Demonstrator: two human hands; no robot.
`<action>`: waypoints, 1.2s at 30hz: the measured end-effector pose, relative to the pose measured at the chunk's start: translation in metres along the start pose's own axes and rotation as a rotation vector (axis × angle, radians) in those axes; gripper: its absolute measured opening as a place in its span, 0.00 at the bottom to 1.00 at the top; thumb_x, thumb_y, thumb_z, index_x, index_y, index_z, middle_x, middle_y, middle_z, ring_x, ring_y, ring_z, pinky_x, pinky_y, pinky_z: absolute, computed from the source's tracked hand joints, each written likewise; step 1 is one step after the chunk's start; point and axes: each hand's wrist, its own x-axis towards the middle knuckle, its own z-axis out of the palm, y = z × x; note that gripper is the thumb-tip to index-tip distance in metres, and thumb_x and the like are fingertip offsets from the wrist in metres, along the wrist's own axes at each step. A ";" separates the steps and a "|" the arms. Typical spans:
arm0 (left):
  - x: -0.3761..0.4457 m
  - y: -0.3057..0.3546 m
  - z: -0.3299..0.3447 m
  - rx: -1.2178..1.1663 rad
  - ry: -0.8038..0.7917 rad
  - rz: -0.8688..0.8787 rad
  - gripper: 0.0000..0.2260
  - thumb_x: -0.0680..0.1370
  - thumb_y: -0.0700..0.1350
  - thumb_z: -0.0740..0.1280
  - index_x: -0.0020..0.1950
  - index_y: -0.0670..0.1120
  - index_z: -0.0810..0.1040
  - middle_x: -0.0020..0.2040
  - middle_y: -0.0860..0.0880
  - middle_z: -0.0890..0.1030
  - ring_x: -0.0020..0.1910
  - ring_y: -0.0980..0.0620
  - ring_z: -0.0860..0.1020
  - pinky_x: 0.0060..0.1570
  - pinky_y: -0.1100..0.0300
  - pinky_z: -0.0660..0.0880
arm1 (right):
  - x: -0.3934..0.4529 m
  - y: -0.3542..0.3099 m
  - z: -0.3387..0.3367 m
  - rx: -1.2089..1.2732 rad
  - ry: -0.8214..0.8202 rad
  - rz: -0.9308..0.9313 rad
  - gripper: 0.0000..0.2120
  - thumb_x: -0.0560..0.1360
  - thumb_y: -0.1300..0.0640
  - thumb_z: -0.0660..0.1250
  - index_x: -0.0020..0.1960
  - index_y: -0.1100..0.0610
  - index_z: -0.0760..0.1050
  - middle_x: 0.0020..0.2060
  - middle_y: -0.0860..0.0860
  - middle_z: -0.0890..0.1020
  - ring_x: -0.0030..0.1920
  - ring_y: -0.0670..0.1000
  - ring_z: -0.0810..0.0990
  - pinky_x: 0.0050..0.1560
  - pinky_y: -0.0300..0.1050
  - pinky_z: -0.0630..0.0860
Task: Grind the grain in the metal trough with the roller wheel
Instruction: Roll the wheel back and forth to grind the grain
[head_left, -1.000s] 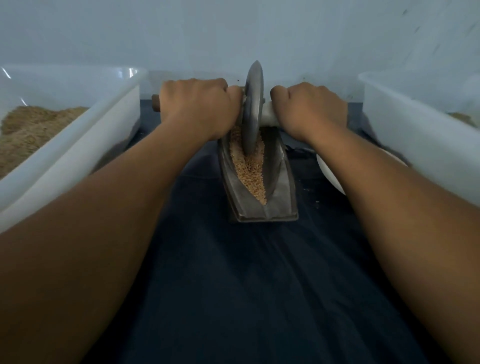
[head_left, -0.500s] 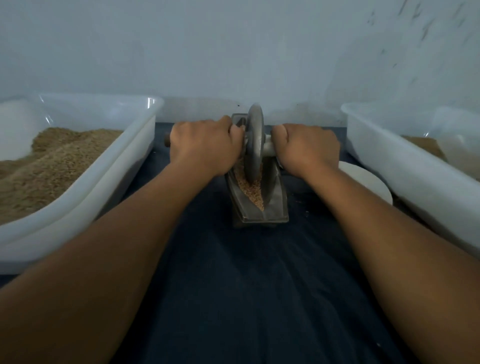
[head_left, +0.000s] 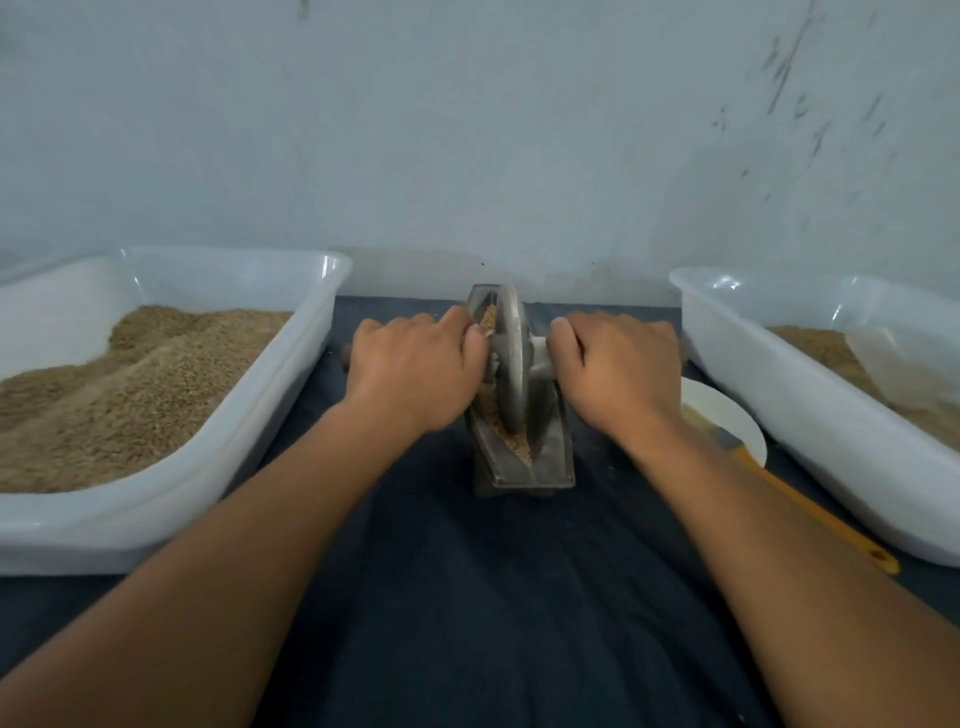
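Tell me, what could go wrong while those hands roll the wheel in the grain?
The left hand and right hand grip the handle right beside the wheel, so fingers might get pinched. Grain sits near the open end of the trough and could spill onto the dark cloth. Pressing unevenly might tip the narrow trough.

Tubs (head_left: 291, 374) (head_left: 779, 395) flank trough (head_left: 550, 457); plate (head_left: 727, 415), brush (head_left: 810, 509) obstruct right; near cloth (head_left: 493, 597) open.
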 end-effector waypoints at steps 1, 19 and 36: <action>-0.002 0.002 -0.002 0.005 0.018 0.009 0.18 0.81 0.56 0.43 0.51 0.52 0.71 0.41 0.49 0.78 0.37 0.46 0.75 0.47 0.46 0.72 | -0.002 0.001 0.000 0.011 -0.002 0.009 0.22 0.82 0.49 0.51 0.31 0.52 0.67 0.26 0.47 0.69 0.29 0.52 0.69 0.42 0.50 0.63; 0.010 -0.001 0.010 -0.019 -0.061 -0.072 0.17 0.80 0.56 0.42 0.47 0.51 0.68 0.39 0.47 0.77 0.35 0.46 0.73 0.46 0.46 0.74 | 0.007 -0.003 0.008 -0.124 0.019 0.074 0.26 0.81 0.49 0.49 0.27 0.54 0.65 0.21 0.49 0.65 0.23 0.51 0.61 0.33 0.46 0.50; 0.066 -0.006 0.030 0.023 -0.165 -0.104 0.18 0.80 0.57 0.43 0.49 0.52 0.70 0.46 0.45 0.73 0.44 0.43 0.72 0.46 0.48 0.66 | 0.069 0.017 0.034 -0.001 -0.473 0.222 0.29 0.77 0.37 0.44 0.49 0.55 0.76 0.41 0.55 0.76 0.36 0.53 0.69 0.36 0.47 0.61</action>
